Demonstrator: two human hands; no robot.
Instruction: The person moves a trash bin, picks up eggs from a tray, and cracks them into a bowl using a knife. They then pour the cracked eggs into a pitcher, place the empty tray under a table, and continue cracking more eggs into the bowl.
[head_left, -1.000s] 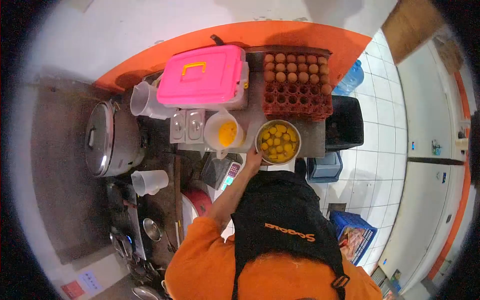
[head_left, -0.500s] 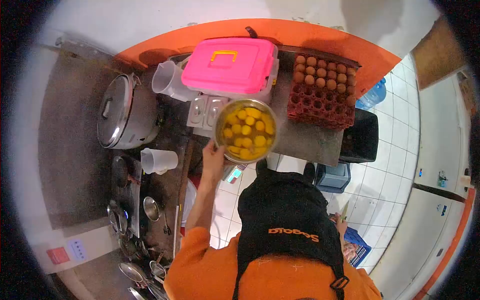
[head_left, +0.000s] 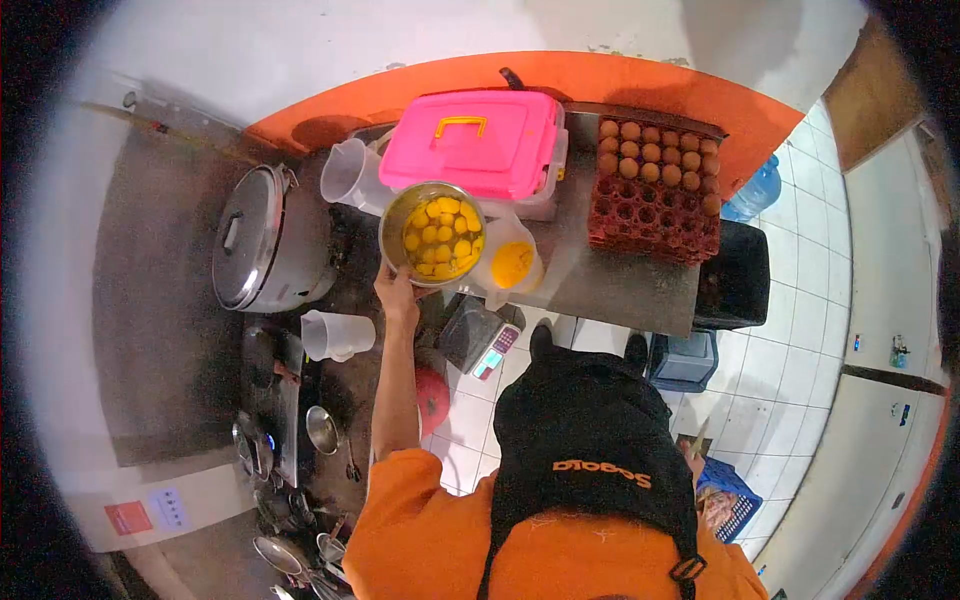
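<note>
My left hand (head_left: 398,290) grips the near left rim of a round metal bowl (head_left: 393,225), which holds several egg yolks in clear liquid. Right beside the bowl is a translucent pitcher (head_left: 532,262) with yellow egg in it, in front of a pink-lidded box (head_left: 465,150). Low at my right side, my right hand (head_left: 694,460) is partly hidden by the black apron (head_left: 590,420); its fingers are closed around a small thin object, too blurred to name. Stacked red egg trays (head_left: 650,225) with brown eggs stand to the right on the table.
A large lidded pot (head_left: 290,240), an empty pitcher (head_left: 338,335) and a small pan (head_left: 321,430) are at the left. A digital scale (head_left: 480,338) sits below the table's near edge. On the right are a black bin (head_left: 735,275) and a blue basket (head_left: 738,505).
My left hand has moved the bowl leftward and slightly up in view. The pitcher of yellow egg and more of the scale now show. The whole view has shifted a little.
</note>
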